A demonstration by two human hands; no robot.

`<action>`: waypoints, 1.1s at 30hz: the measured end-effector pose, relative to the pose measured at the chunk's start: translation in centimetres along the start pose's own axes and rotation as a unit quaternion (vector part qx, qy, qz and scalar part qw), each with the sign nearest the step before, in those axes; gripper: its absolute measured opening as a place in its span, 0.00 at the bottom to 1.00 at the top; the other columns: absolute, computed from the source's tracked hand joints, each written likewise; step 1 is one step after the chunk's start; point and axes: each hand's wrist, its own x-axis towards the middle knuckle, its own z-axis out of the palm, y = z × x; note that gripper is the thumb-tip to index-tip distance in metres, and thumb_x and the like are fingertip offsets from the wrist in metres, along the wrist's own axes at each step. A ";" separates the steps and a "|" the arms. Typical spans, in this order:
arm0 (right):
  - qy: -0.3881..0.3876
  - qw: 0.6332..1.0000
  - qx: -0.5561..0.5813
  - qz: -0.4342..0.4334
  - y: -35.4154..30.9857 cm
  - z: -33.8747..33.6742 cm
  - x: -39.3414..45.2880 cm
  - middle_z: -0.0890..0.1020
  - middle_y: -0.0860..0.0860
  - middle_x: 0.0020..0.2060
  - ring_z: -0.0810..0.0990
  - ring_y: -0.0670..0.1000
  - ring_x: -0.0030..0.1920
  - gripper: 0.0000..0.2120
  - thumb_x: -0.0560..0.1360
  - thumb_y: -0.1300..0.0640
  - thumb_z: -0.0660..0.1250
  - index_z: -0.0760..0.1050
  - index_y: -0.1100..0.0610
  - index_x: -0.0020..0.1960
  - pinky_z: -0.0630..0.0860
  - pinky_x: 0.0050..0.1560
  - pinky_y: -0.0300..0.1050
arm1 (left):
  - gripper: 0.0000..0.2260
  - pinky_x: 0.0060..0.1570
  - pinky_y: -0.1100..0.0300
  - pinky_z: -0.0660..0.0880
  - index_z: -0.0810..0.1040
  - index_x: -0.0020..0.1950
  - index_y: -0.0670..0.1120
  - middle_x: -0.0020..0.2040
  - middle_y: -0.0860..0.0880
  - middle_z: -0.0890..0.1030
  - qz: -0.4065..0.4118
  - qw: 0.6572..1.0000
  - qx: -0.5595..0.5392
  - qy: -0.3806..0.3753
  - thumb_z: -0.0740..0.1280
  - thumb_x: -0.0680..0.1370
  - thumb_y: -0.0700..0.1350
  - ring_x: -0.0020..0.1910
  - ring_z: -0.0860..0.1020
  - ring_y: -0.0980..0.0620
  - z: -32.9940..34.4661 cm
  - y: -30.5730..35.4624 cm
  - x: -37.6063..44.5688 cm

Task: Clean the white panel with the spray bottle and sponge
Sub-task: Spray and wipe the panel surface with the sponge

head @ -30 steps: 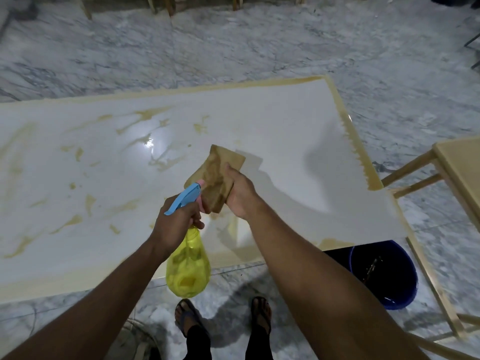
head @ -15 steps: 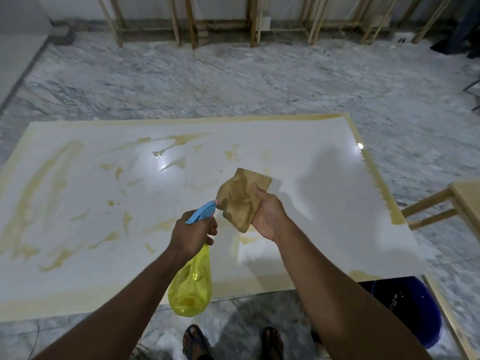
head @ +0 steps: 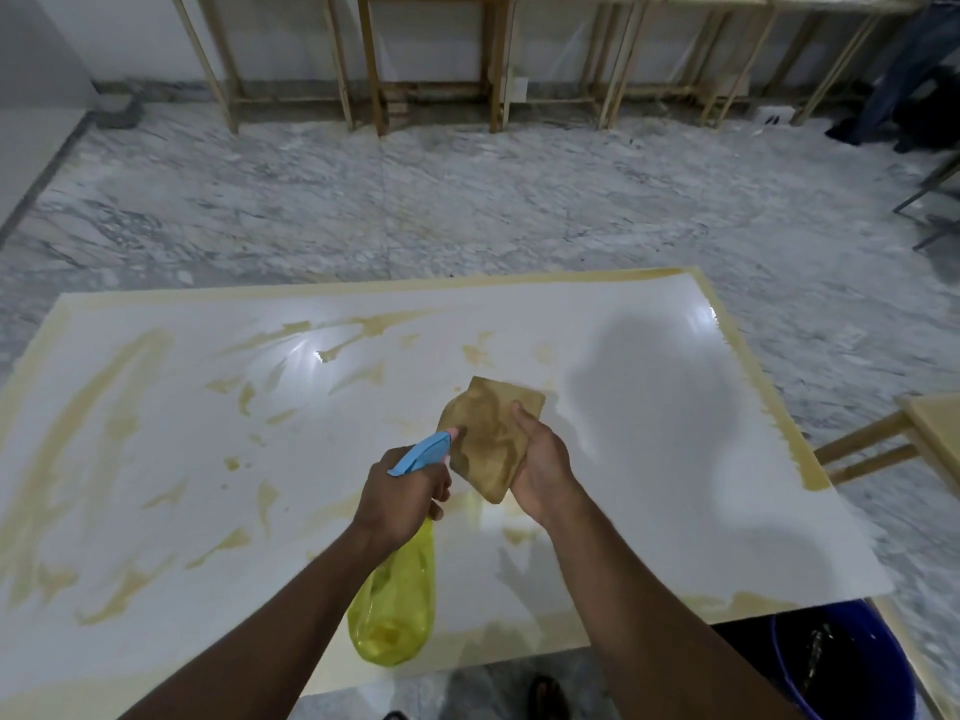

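With the left hand [head: 402,491] clenched round the bottle [head: 395,610], nozzle almost touching the sponge [head: 485,439] gripped in the right hand [head: 540,475] above the panel [head: 649,459] centre, spray may soak the sponge and miss the stains at 9 o'clock.

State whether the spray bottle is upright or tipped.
Tipped. The left hand holds the spray bottle with its blue nozzle aimed away at the sponge and its yellow body slanting back towards the person.
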 end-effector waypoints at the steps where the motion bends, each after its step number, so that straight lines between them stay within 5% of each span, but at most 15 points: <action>1: 0.001 1.000 -0.008 -0.004 0.1 0.0 0.1 0.83 0.62 0.60 0.83 0.62 0.61 0.21 0.83 0.50 0.62 0.76 0.63 0.67 0.81 0.59 0.58 | 0.15 0.32 0.51 0.78 0.84 0.56 0.43 0.34 0.39 0.80 0.007 1.000 0.005 0.003 0.62 0.73 0.38 0.31 0.78 0.47 0.2 0.0 0.2; 5: -0.026 0.999 -0.020 -0.019 -1.5 -1.2 2.5 0.82 0.64 0.63 0.79 0.64 0.65 0.19 0.80 0.59 0.64 0.75 0.66 0.68 0.73 0.69 0.62 | 0.13 0.28 0.58 0.76 0.80 0.55 0.33 0.29 0.46 0.77 -0.001 1.000 -0.013 0.004 0.61 0.74 0.32 0.27 0.74 0.50 1.6 1.4 3.1; 10: 0.004 1.000 0.030 0.001 -4.9 -4.1 7.1 0.82 0.62 0.63 0.80 0.64 0.65 0.22 0.77 0.55 0.69 0.76 0.64 0.68 0.80 0.57 0.56 | 0.18 0.33 0.56 0.78 0.81 0.60 0.45 0.36 0.38 0.79 0.007 0.998 -0.056 -0.007 0.60 0.76 0.33 0.34 0.75 0.45 3.9 3.3 7.0; 16: -0.043 0.992 0.115 0.024 -10.8 -8.2 14.4 0.82 0.59 0.62 0.82 0.59 0.59 0.21 0.80 0.56 0.65 0.75 0.62 0.71 0.81 0.55 0.54 | 0.20 0.34 0.57 0.79 0.79 0.64 0.41 0.42 0.35 0.80 0.010 0.998 -0.062 0.029 0.58 0.76 0.29 0.38 0.76 0.42 8.0 4.9 12.9; 20: -0.008 1.000 0.018 0.005 -15.7 -10.2 20.8 0.83 0.60 0.60 0.83 0.60 0.58 0.19 0.80 0.60 0.65 0.75 0.63 0.70 0.81 0.57 0.60 | 0.16 0.32 0.60 0.78 0.77 0.58 0.30 0.50 0.35 0.81 0.013 0.995 -0.080 0.056 0.57 0.74 0.27 0.43 0.78 0.41 9.9 5.6 15.8; 23: 0.034 0.981 -0.170 -0.087 -20.0 -10.1 25.8 0.85 0.55 0.52 0.83 0.57 0.52 0.16 0.81 0.60 0.64 0.76 0.62 0.68 0.79 0.58 0.55 | 0.14 0.31 0.61 0.78 0.80 0.51 0.34 0.46 0.39 0.83 0.018 0.993 -0.092 0.074 0.57 0.74 0.27 0.39 0.78 0.43 10.7 5.8 17.2; 25: 0.046 0.915 -0.361 -0.175 -22.0 -9.4 29.3 0.83 0.53 0.48 0.82 0.55 0.48 0.17 0.81 0.54 0.63 0.76 0.57 0.68 0.76 0.50 0.47 | 0.12 0.32 0.60 0.79 0.80 0.50 0.35 0.44 0.42 0.83 0.022 0.991 -0.097 0.085 0.57 0.76 0.28 0.41 0.79 0.44 10.7 5.5 18.2; 27: 0.036 0.782 -0.566 -0.258 -22.8 -9.3 33.2 0.84 0.57 0.54 0.82 0.59 0.52 0.20 0.82 0.50 0.59 0.73 0.54 0.72 0.71 0.47 0.45 | 0.13 0.34 0.59 0.80 0.80 0.52 0.35 0.45 0.43 0.83 0.024 0.991 -0.090 0.093 0.57 0.77 0.29 0.42 0.80 0.47 10.8 5.0 19.0; 29: 0.005 0.672 -0.682 -0.288 -22.5 -9.1 35.9 0.75 0.59 0.71 0.76 0.62 0.68 0.23 0.84 0.53 0.57 0.63 0.51 0.79 0.73 0.59 0.50 | 0.13 0.35 0.59 0.80 0.79 0.49 0.37 0.45 0.44 0.84 0.024 0.991 -0.094 0.097 0.56 0.75 0.28 0.42 0.81 0.54 10.7 4.7 19.3; 31: -0.065 0.623 -0.734 -0.263 -21.0 -8.7 37.7 0.62 0.56 0.80 0.63 0.59 0.78 0.26 0.85 0.55 0.56 0.57 0.49 0.81 0.63 0.73 0.54 | 0.14 0.36 0.56 0.80 0.80 0.44 0.39 0.44 0.45 0.84 0.019 0.989 -0.095 0.108 0.56 0.73 0.27 0.42 0.81 0.59 10.6 4.5 19.3; 33: -0.127 0.557 -0.787 -0.232 -18.3 -9.2 38.9 0.56 0.52 0.82 0.54 0.57 0.81 0.26 0.85 0.54 0.55 0.54 0.47 0.82 0.52 0.78 0.56 | 0.14 0.39 0.51 0.80 0.80 0.40 0.37 0.44 0.45 0.85 0.016 0.988 -0.095 0.119 0.56 0.72 0.27 0.40 0.81 0.62 10.5 4.1 19.3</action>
